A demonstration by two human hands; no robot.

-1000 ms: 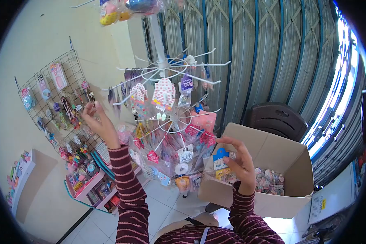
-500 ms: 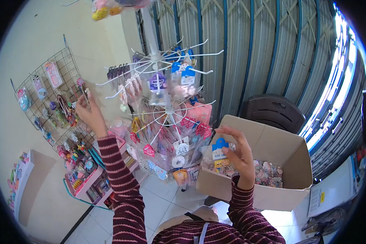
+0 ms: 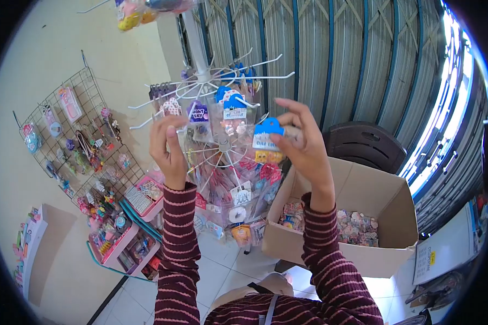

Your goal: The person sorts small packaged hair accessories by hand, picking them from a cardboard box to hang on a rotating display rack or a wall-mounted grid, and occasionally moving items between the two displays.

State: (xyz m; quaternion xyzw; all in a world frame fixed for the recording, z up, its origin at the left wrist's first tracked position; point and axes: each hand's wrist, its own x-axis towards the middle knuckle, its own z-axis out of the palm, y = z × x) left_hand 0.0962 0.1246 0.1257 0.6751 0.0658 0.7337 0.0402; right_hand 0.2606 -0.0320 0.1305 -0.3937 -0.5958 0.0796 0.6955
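A small plastic packet with a blue scalloped header card (image 3: 267,133) and yellow pieces below is pinched in my right hand (image 3: 305,143), just right of the rotating display rack (image 3: 202,76). Close to it, a similar blue-carded packet (image 3: 233,108) hangs on a front hook. My left hand (image 3: 169,151) is raised at the rack's left side, fingers curved and thumb apart, with nothing visible in it. Beside its fingertips hang a packet with a dotted card (image 3: 171,106) and one with a purple card (image 3: 198,112). The lower tier (image 3: 220,158) carries many packets with pink cards.
An open cardboard box (image 3: 358,260) with many small packets inside stands at the right, before a brown chair (image 3: 366,145). On the left wall hangs a wire grid (image 3: 84,81) of trinkets, above a pink organiser (image 3: 126,241). A metal folding gate (image 3: 320,65) is behind.
My left hand has come from the wall grid rightward to the rack. My right hand has lifted the blue-carded packet from near the box to the height of the rack's upper tier.
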